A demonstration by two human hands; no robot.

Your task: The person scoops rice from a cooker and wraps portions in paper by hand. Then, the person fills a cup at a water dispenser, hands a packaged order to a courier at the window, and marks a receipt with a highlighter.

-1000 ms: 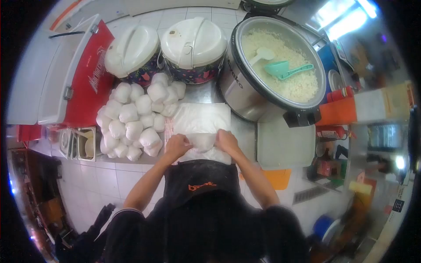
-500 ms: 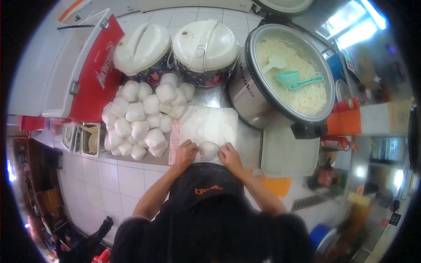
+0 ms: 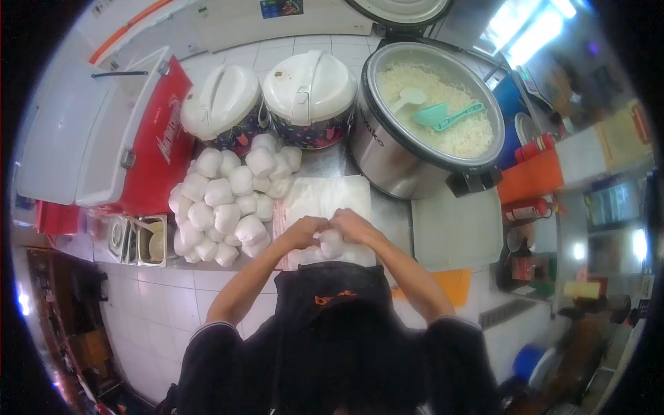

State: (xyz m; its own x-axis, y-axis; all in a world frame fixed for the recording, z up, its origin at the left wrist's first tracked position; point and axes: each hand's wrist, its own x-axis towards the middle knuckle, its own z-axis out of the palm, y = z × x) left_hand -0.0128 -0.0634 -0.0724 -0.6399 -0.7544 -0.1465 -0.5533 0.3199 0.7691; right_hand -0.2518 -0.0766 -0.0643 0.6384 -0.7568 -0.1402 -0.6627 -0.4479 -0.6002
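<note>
A white rice packet (image 3: pixel 331 244) is at the front of a stack of white wrapping sheets (image 3: pixel 332 194), close to my body. My left hand (image 3: pixel 306 232) is closed on the wrapper at the packet's left and top. From the other side, my right hand (image 3: pixel 353 227) pinches the wrapper, with its fingers almost meeting those of the left. Just left of the sheets lies a heap of finished-looking white packets (image 3: pixel 220 200). At the back right stands a large rice cooker (image 3: pixel 391 155), lid up, holding cooked rice (image 3: pixel 460 138), a white paddle (image 3: pixel 409 99) and a green scoop (image 3: pixel 432 115).
Two lidded white containers with floral sides, one (image 3: pixel 309 90) beside the other (image 3: pixel 220 104), stand behind the heap. A red cool box (image 3: pixel 162 138) is at the left, near metal pans (image 3: pixel 152 242). A pale tray (image 3: pixel 456 232) lies at the right.
My hands have come together over the packet, gathering the wrapper that was spread around the rice mound. The whole view has shifted slightly.
</note>
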